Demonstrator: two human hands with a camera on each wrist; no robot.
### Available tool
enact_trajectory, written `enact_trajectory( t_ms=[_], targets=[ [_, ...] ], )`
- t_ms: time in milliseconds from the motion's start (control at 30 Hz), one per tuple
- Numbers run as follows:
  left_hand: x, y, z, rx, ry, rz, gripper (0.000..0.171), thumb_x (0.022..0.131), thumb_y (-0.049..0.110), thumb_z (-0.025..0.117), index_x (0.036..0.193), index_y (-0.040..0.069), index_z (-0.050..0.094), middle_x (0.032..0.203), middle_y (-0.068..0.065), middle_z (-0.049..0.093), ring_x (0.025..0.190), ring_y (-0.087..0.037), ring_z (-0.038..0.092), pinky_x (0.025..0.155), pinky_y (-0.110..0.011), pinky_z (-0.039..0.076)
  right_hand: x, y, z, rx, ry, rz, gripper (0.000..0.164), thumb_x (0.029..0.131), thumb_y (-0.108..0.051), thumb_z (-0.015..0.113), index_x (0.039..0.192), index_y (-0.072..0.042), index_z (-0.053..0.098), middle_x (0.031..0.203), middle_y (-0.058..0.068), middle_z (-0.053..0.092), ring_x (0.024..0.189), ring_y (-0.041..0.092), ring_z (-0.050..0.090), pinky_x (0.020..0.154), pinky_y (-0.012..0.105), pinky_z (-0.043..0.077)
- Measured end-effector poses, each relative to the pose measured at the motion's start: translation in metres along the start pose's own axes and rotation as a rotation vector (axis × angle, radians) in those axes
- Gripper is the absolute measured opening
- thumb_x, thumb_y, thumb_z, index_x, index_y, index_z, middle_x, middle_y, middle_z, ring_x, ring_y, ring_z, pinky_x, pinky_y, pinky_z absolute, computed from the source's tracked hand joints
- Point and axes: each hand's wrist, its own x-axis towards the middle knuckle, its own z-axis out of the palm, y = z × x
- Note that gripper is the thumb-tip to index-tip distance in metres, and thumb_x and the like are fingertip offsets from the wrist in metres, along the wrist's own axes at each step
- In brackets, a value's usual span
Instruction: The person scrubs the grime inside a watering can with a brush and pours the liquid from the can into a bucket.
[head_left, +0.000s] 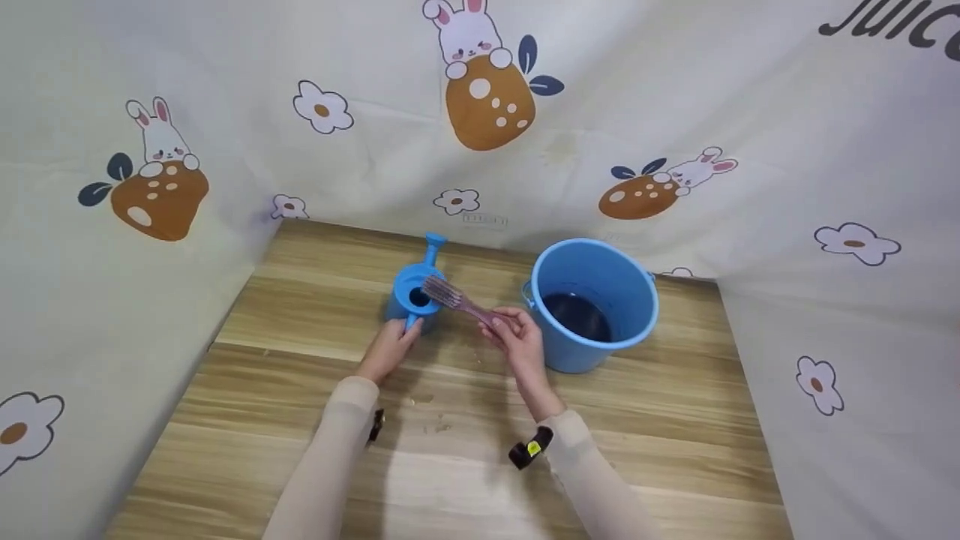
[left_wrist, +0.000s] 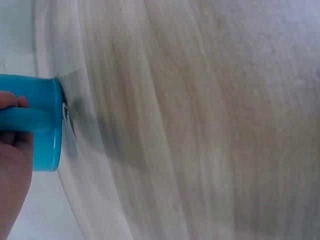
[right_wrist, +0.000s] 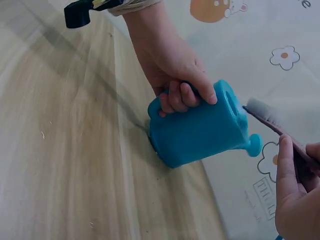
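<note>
My left hand (head_left: 388, 348) grips the handle of a blue watering can (right_wrist: 200, 130), its fingers curled round it. Dark liquid shows inside the can's opening in the head view. The can's base is close over the wooden surface in the left wrist view. In my right hand (head_left: 520, 343) is a brown brush (head_left: 465, 302), pinched by its handle between thumb and fingers. The brush's bristled head points left, bristles upward, and overlaps the can's rim in the head view. In the right wrist view the bristles appear just beyond the can's mouth.
A larger blue bucket (head_left: 592, 349) with dark liquid in its bottom stands right of my right hand. Small wet spots (head_left: 439, 427) lie on the wood-grain tabletop (head_left: 300, 427). A pale cloth (head_left: 360, 165) printed with rabbits and flowers rises at the back and both sides.
</note>
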Motion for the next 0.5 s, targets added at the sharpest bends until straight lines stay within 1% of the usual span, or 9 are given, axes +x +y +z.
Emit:
enact_trajectory(
  t_ms=[133,233,367,433,500],
  targets=[
    [-0.001,0.002,0.001,0.015,-0.021,-0.011,0.047,0.103,0.023,0.049,0.057,0.017,0.040,0.052,0.009,0.035,0.048,-0.007,0.031,0.048,-0.023,0.027,0.003,-0.004,0.005,-0.078,-0.024,-0.069,0.025,0.097,0.004,0.054,0.117,0.018,0.051,0.096,0.008,0.071,0.084,0.014,0.073,0.082,0.031,0.059],
    [0.000,0.004,0.004,0.040,-0.028,-0.009,0.047,0.103,0.023,0.050,0.058,0.018,0.039,0.053,0.009,0.036,0.048,-0.006,0.031,0.048,-0.023,0.027,0.005,-0.011,0.010,-0.168,-0.032,-0.126,0.027,0.097,0.002,0.056,0.118,0.019,0.052,0.096,0.016,0.069,0.082,0.010,0.072,0.080,0.031,0.059],
    [0.001,0.006,0.006,0.077,-0.018,0.006,0.047,0.102,0.022,0.051,0.058,0.018,0.038,0.053,0.009,0.035,0.048,-0.006,0.031,0.047,-0.023,0.026,0.009,-0.019,0.016,-0.398,-0.041,-0.233,0.026,0.098,-0.005,0.057,0.116,0.013,0.059,0.101,0.025,0.068,0.083,0.009,0.071,0.079,0.033,0.060],
    [0.000,0.007,0.006,0.095,-0.015,0.015,0.046,0.102,0.022,0.052,0.058,0.018,0.037,0.054,0.009,0.033,0.049,-0.006,0.030,0.048,-0.023,0.025,0.011,-0.022,0.020,-0.525,-0.043,-0.292,0.024,0.099,-0.008,0.057,0.115,0.009,0.062,0.102,0.025,0.070,0.084,0.012,0.072,0.079,0.036,0.060],
    [-0.001,0.006,0.007,0.113,-0.012,0.018,0.046,0.101,0.022,0.053,0.059,0.018,0.036,0.055,0.009,0.032,0.050,-0.006,0.029,0.049,-0.022,0.025,0.013,-0.026,0.024,-0.653,-0.048,-0.344,0.022,0.100,-0.012,0.057,0.113,0.004,0.065,0.103,0.020,0.073,0.085,0.016,0.073,0.077,0.034,0.060]
  ],
)
